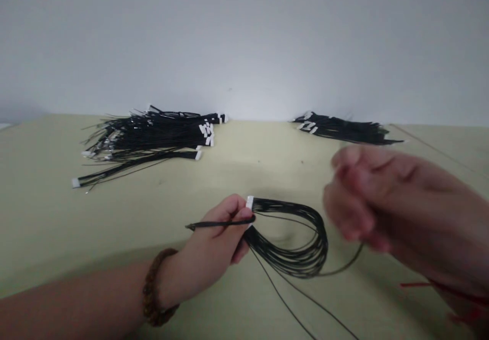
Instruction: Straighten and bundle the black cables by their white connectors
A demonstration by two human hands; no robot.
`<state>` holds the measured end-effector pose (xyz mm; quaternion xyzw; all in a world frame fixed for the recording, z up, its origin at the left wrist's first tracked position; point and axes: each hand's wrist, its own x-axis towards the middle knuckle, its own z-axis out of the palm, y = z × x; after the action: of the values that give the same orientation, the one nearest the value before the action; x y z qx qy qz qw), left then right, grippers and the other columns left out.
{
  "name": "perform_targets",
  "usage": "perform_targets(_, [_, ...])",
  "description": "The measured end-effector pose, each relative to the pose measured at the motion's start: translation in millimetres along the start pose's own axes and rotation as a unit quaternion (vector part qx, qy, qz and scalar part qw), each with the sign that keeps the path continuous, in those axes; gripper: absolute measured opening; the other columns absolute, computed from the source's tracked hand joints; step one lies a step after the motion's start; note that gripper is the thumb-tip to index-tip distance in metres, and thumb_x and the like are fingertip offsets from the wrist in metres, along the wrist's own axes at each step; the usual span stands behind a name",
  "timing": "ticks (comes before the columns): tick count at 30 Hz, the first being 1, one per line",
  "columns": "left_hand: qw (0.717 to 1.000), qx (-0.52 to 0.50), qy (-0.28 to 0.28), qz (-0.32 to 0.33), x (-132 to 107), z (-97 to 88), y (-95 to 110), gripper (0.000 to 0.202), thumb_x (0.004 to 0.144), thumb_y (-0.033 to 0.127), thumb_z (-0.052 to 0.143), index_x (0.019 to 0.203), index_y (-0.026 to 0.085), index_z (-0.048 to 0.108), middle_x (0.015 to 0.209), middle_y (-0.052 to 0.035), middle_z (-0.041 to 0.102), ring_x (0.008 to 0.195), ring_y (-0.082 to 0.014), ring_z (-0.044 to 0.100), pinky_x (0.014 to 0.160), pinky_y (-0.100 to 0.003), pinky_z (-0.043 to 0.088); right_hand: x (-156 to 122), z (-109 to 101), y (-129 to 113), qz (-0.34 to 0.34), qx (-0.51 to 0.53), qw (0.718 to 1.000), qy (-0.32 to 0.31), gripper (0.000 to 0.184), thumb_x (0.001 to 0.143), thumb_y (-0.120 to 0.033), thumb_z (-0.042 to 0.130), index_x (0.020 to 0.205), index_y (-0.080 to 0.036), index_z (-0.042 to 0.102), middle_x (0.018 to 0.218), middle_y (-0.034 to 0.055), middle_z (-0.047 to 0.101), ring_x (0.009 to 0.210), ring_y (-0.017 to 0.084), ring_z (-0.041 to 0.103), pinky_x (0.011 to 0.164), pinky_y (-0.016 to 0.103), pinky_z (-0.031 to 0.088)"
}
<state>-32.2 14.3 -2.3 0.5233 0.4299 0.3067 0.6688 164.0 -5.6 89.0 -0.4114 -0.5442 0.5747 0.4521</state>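
My left hand (219, 233) is closed on a looped black wire harness (305, 248), gripping it near its white connectors. One white connector (249, 202) stands out above the fingertips. Across my left thumb lies a thin, dark, pointed strip (217, 224) whose kind I cannot make out. Several loose wires trail down from the harness. To the right, my right hand (362, 192) is raised and blurred, its fingers curled in. A single black wire (346, 267) runs from the loop up to it and disappears behind its fingers.
At the back left of the pale table (252, 172) lies a large pile of black wire harnesses (160, 133) with white connectors. One harness (133, 166) lies just in front of that pile. A smaller harness pile (344, 128) sits at the back right, against the pale wall (244, 39).
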Motion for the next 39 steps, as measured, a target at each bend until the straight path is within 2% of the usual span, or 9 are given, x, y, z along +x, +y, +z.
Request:
perform_targets(1, [1.000, -0.013, -0.011, -0.003, 0, -0.2, 0, 0.029, 0.081, 0.046, 0.046, 0.071, 0.019, 0.043, 0.047, 0.0091, 0.038, 0.037, 0.0009, 0.033, 0.035, -0.008, 0.022, -5, 7, 5, 0.018, -0.134, 0.990, -0.030, 0.012, 0.084, -0.030, 0.052, 0.077, -0.021, 0.055, 0.055, -0.0044, 0.056, 0.045, 0.006, 0.048, 0.037, 0.016, 0.035])
perform_targets(2, [0.999, -0.024, -0.022, -0.005, -1, -0.2, -1, 0.028, 0.081, 0.045, 0.047, 0.072, 0.018, 0.044, 0.047, 0.0090, 0.038, 0.037, 0.0008, 0.033, 0.035, -0.008, 0.023, -10, 13, 11, 0.010, -0.262, 0.964, -0.030, 0.013, 0.084, -0.029, 0.052, 0.075, -0.021, 0.055, 0.057, -0.0035, 0.057, 0.046, 0.008, 0.048, 0.038, 0.018, 0.033])
perform_targets(4, [0.998, -0.039, -0.041, -0.008, -3, 0.3, 1, 0.027, 0.081, 0.044, 0.046, 0.073, 0.018, 0.045, 0.045, 0.0090, 0.038, 0.036, 0.0007, 0.033, 0.035, -0.008, 0.023, -17, 22, 23, -0.056, -0.453, 0.890, 0.000, 0.014, 0.084, -0.026, 0.050, 0.072, -0.020, 0.055, 0.058, -0.0027, 0.056, 0.048, 0.008, 0.046, 0.041, 0.021, 0.031])
perform_targets(6, [0.997, -0.048, -0.055, -0.004, -4, 1.8, 5, 0.027, 0.081, 0.042, 0.046, 0.072, 0.017, 0.044, 0.044, 0.0092, 0.037, 0.035, 0.0009, 0.033, 0.035, -0.008, 0.022, -22, 26, 32, -0.128, -0.546, 0.827, 0.027, 0.014, 0.082, -0.023, 0.050, 0.069, -0.019, 0.053, 0.057, -0.0028, 0.052, 0.048, 0.009, 0.043, 0.044, 0.023, 0.029])
perform_targets(8, [0.996, -0.062, -0.063, 0.004, -5, 3.4, 8, 0.027, 0.081, 0.041, 0.047, 0.070, 0.017, 0.043, 0.043, 0.0097, 0.037, 0.034, 0.0015, 0.031, 0.034, -0.007, 0.021, -23, 27, 35, -0.155, -0.579, 0.799, 0.036, 0.016, 0.081, -0.021, 0.050, 0.065, -0.018, 0.050, 0.055, -0.0027, 0.050, 0.047, 0.010, 0.042, 0.045, 0.024, 0.028])
perform_targets(13, [0.995, -0.077, -0.069, 0.006, -6, 3.9, 10, 0.027, 0.079, 0.040, 0.051, 0.068, 0.017, 0.042, 0.045, 0.0101, 0.036, 0.034, 0.0017, 0.033, 0.033, -0.007, 0.021, -23, 26, 34, -0.172, -0.602, 0.778, 0.049, 0.018, 0.081, -0.021, 0.048, 0.063, -0.018, 0.047, 0.052, -0.0026, 0.047, 0.045, 0.010, 0.039, 0.044, 0.024, 0.024])
perform_targets(24, [0.995, -0.066, -0.069, 0.010, -6, 2.9, 7, 0.024, 0.082, 0.037, 0.047, 0.069, 0.017, 0.042, 0.046, 0.0098, 0.036, 0.036, 0.0019, 0.033, 0.034, -0.007, 0.022, -23, 26, 38, -0.208, -0.625, 0.751, 0.049, 0.019, 0.082, -0.018, 0.047, 0.063, -0.018, 0.045, 0.053, -0.0030, 0.046, 0.044, 0.010, 0.038, 0.045, 0.026, 0.023])
perform_targets(30, [0.997, -0.023, -0.067, 0.024, -8, -1.2, 3, 0.028, 0.082, 0.043, 0.045, 0.072, 0.017, 0.044, 0.047, 0.0088, 0.038, 0.039, 0.0013, 0.034, 0.037, -0.009, 0.022, -24, 27, 37, -0.204, -0.623, 0.754, 0.052, 0.019, 0.081, -0.020, 0.047, 0.062, -0.018, 0.046, 0.051, -0.0027, 0.046, 0.043, 0.010, 0.039, 0.043, 0.025, 0.023])
perform_targets(39, [0.997, -0.028, -0.067, 0.023, -9, -0.3, 3, 0.033, 0.081, 0.048, 0.045, 0.069, 0.018, 0.039, 0.044, 0.0096, 0.036, 0.037, 0.0011, 0.031, 0.037, -0.009, 0.020, -24, 29, 37, -0.213, -0.620, 0.753, 0.050, 0.019, 0.080, -0.019, 0.046, 0.061, -0.018, 0.047, 0.051, -0.0026, 0.047, 0.041, 0.009, 0.040, 0.041, 0.024, 0.025])
